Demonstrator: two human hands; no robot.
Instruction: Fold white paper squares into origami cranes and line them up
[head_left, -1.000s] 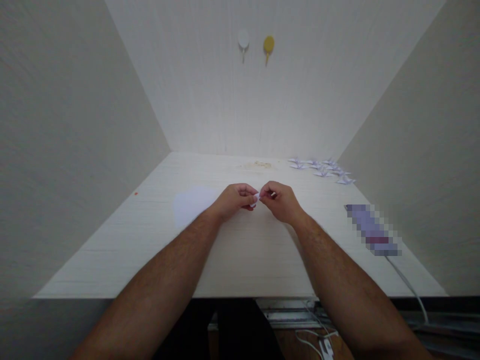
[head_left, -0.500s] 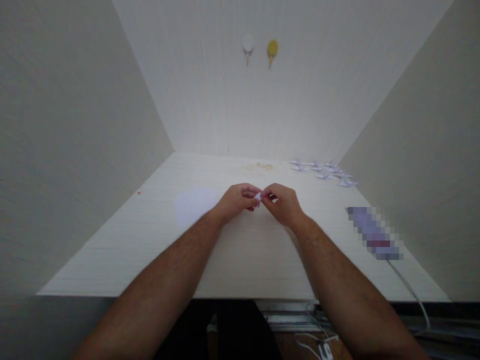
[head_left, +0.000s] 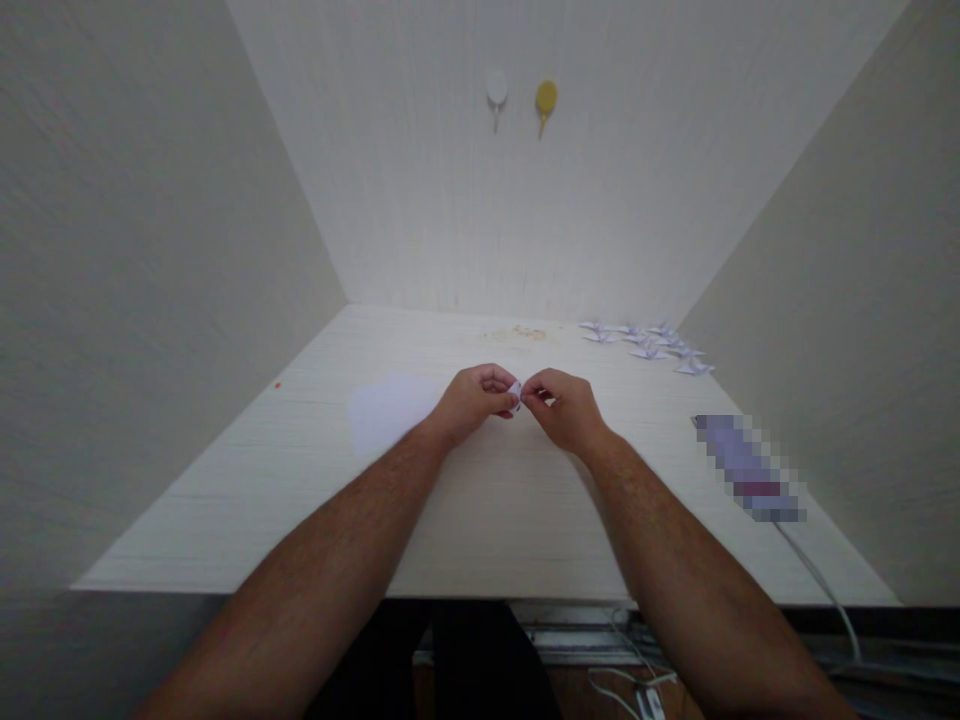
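Observation:
My left hand [head_left: 472, 400] and my right hand [head_left: 566, 408] meet over the middle of a pale wooden desk [head_left: 480, 520]. Both hands are closed in a pinch on a small folded piece of white paper [head_left: 515, 390], which shows only as a sliver between the fingertips. The hands hover just above the desk top. A flat white sheet of paper [head_left: 390, 408] lies on the desk just left of my left wrist.
Several small folded paper figures [head_left: 649, 342] lie in a cluster at the back right of the desk. A blurred oblong object [head_left: 750, 470] with a white cable [head_left: 817, 580] lies near the right edge. Two hooks [head_left: 521, 95] hang on the back wall. Walls close in on three sides.
The hands have stayed together on the small paper, with only slight finger shifts. The view has drifted a little.

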